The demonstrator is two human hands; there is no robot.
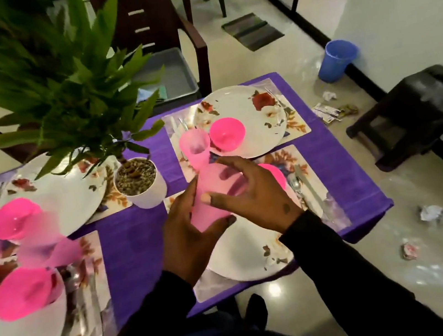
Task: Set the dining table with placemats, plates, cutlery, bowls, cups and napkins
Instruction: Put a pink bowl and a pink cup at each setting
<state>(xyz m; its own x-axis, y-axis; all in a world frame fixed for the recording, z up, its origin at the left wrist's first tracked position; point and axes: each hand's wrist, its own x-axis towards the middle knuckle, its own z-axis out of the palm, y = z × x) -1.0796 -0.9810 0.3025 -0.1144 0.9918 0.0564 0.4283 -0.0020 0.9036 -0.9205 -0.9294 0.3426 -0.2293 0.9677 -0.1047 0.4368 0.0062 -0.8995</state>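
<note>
Both my hands hold a stack of pink translucent cups (200, 171) over the table's near right corner. My left hand (192, 230) grips the stack's lower end from below; my right hand (250, 192) curls round its middle from the right. Four settings lie on the purple cloth (140, 247), each with a floral placemat, a white flowered plate and a pink bowl. The far right plate (253, 122) bears a pink bowl (227, 137). The near right plate (245, 254) lies under my hands, its bowl (275, 175) partly hidden. Cutlery (304, 186) lies beside it. Blurred pink cups (44, 245) show at left.
A potted plant (140, 185) in a white pot stands mid-table, its leaves spreading over the left. Behind the table a dark chair (196, 50) carries a grey tub (180, 81). A blue bucket (338, 60), a black stool (420, 113) and crumpled litter (432, 213) sit on the floor at right.
</note>
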